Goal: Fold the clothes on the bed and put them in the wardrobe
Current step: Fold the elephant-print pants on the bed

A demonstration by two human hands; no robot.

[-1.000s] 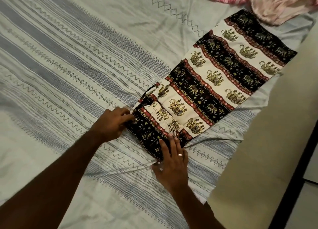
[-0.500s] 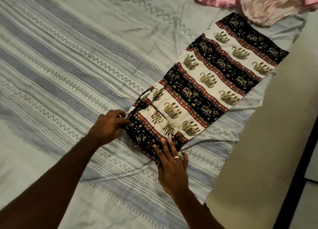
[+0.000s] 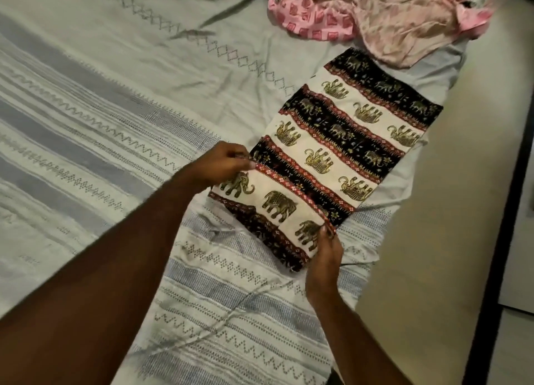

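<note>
The step in hand looks like the first fold of the elephant-print garment (image 3: 332, 159), which lies lengthwise near the right edge of the bed (image 3: 115, 110): the left hand (image 3: 222, 162) pinches the left corner of the turned-over near end, and the right hand (image 3: 325, 251) pinches its right corner. The next move probably calls for laying that flap flat and even, then folding again. A pink pile (image 3: 375, 17) beyond the garment waits unfolded; no wardrobe is in view.

Matt printed cloth garment (image 3: 341, 153) lies on a matt woven bedsheet (image 3: 115, 110), beside soft pink cloth (image 3: 375, 14).
</note>
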